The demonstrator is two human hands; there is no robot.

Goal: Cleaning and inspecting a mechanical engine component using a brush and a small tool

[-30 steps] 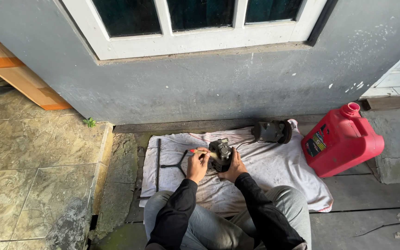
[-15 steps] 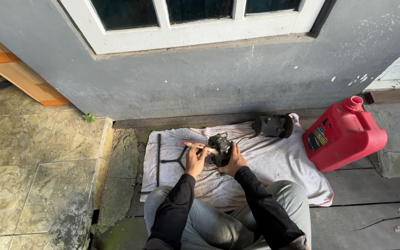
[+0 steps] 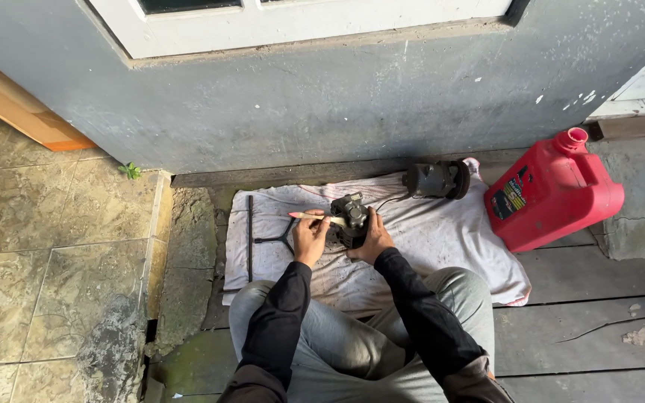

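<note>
Between both hands sits a black engine part (image 3: 350, 219); the left hand (image 3: 310, 237) pinches a small brush (image 3: 315, 216), the right hand (image 3: 371, 239) grips the part's side.

Red jug (image 3: 554, 190), black wrench (image 3: 251, 235)

Grey plank floor (image 3: 591, 298) under a stained white cloth (image 3: 442, 239), red jug (image 3: 554, 194) beside it; on the cloth, a black motor (image 3: 434, 179) and T-shaped wrench (image 3: 263, 235).

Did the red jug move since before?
No. The red jug sits at the right edge of the white cloth, against the grey wall, just as earlier. Only the head camera shifted, so the picture looks different.
</note>
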